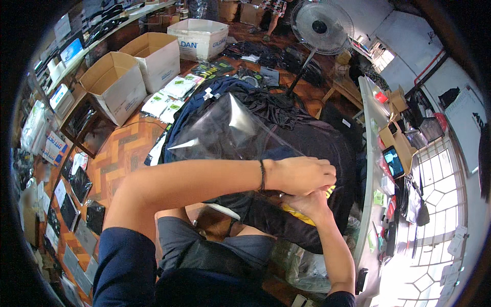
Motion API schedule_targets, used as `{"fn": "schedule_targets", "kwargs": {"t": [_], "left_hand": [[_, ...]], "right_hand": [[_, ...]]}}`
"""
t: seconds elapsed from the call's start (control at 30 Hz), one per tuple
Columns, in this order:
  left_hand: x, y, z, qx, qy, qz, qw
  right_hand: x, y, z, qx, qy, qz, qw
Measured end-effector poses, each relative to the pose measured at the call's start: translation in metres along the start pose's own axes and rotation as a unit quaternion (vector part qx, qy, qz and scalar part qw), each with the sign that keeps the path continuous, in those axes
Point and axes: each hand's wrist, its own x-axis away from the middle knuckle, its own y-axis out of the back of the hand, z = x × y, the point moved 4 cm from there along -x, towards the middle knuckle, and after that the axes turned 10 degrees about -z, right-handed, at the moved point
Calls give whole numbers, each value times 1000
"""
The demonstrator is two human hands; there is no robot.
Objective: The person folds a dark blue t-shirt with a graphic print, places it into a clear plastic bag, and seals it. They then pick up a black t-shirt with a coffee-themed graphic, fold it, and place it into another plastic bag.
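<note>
A clear, shiny plastic bag (215, 125) spreads over a heap of dark clothing (327, 138) in front of me. My left hand (302, 175) reaches across to the right, its fingers curled closed at the near right edge of the bag. Just below it, my right hand (309, 205) is closed too, with its fingers partly behind the left hand. What the right fingers grip is hidden. Beside and under the right hand shows a bright yellow print (299, 215) on dark material. A dark band circles my left wrist.
Several open cartons (115, 89) stand at the far left. White packets with green labels (176, 87) lie on the wooden floor near the heap. A standing fan (319, 28) is at the back. Along the right runs a cluttered table (369, 153) with a phone (393, 161).
</note>
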Motion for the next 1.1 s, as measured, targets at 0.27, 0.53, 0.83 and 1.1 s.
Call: {"fn": "schedule_targets", "kwargs": {"t": [0.27, 0.53, 0.83, 1.1], "left_hand": [[3, 6, -28, -4, 39, -73, 997], [34, 53, -8, -86, 135, -106, 982], [88, 49, 20, -97, 218, 67, 969], [96, 50, 31, -36, 260, 116, 958]], "right_hand": [[20, -11, -12, -55, 111, -86, 989], [-4, 25, 33, 121, 150, 27, 981], [28, 38, 41, 3, 155, 37, 987], [40, 41, 48, 2, 267, 102, 958]]}}
